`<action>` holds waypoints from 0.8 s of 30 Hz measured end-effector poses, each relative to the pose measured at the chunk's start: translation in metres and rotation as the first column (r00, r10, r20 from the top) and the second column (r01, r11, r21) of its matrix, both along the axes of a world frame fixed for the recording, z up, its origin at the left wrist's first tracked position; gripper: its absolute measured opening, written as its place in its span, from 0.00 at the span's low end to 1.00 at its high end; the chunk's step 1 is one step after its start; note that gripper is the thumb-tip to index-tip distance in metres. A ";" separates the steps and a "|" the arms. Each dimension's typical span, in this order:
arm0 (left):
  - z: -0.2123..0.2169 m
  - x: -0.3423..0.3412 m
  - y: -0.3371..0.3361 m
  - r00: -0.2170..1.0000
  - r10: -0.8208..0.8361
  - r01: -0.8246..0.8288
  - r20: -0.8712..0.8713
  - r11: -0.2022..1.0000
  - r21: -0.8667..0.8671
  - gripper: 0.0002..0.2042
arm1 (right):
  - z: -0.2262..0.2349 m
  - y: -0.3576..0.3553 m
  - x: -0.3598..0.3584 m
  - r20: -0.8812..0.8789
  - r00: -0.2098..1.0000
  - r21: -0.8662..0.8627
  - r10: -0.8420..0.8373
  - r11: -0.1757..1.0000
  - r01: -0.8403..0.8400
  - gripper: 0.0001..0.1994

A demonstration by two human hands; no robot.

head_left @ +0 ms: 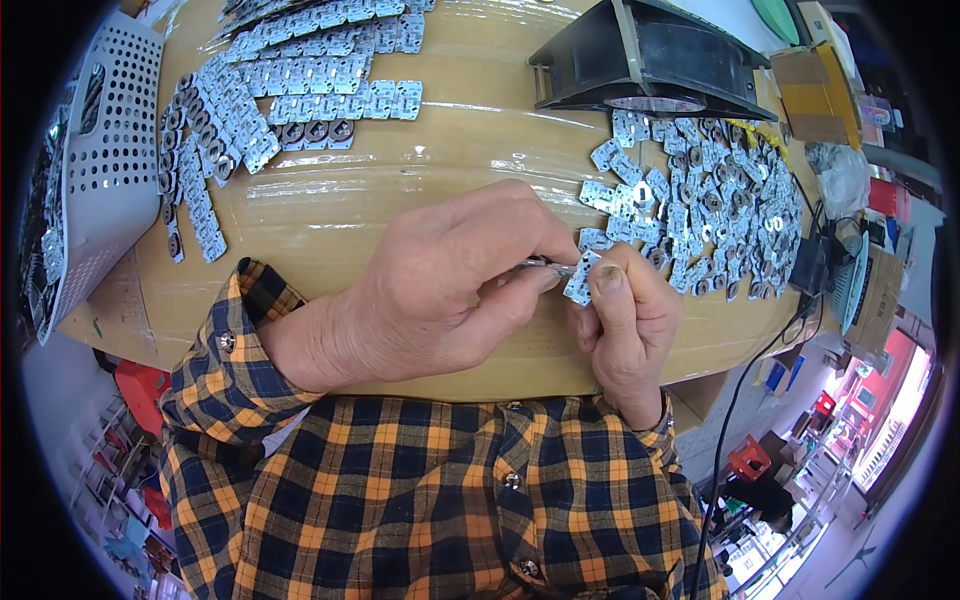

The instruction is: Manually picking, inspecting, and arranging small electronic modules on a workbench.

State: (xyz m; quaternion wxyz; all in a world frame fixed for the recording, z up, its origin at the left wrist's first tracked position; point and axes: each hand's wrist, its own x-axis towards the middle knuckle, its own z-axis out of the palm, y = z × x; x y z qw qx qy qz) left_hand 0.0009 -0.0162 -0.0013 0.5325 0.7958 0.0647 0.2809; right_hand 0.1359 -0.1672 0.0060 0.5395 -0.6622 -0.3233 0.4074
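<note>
Over the near middle of the table, my two hands meet. My right hand (pixel 632 325) is closed, its thumb pressing a small light-coloured circuit board (pixel 578 290) with dark spots against the fingers. Close against that board, my left hand (pixel 450 280) pinches a thin shiny metallic piece (pixel 535 264) between thumb and fingers. Most of this piece is hidden by the fingers, so its kind cannot be told. To the right of my hands lies a loose pile of similar small boards (pixel 690 205), some with round brown parts.
Strips of joined boards (pixel 330 75) lie in rows at the far left of the table (pixel 320 220). A grey perforated basket (pixel 115 130) stands at the left edge. A black fan (pixel 650 60) is at the back right, near a cardboard box (pixel 815 95). A black cable (pixel 745 385) hangs at right.
</note>
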 end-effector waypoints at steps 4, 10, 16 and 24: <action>0.001 -0.001 -0.002 0.997 0.037 -0.042 -0.065 0.996 -0.074 0.10 | -0.001 0.001 0.001 -0.077 0.996 -0.001 -0.040 0.999 0.040 0.15; 0.000 -0.001 0.002 0.994 0.094 -0.100 -0.054 0.988 -0.119 0.08 | 0.006 0.015 0.005 -0.316 0.943 -0.047 -0.100 0.995 0.089 0.17; 0.000 -0.001 0.001 0.989 0.141 -0.145 -0.041 0.981 -0.128 0.08 | 0.008 0.018 0.004 -0.319 0.947 -0.029 -0.049 0.999 0.042 0.17; -0.003 0.000 0.006 0.998 0.026 -0.028 0.052 0.999 0.037 0.09 | 0.007 0.016 -0.002 0.020 0.996 -0.055 -0.090 0.994 0.091 0.16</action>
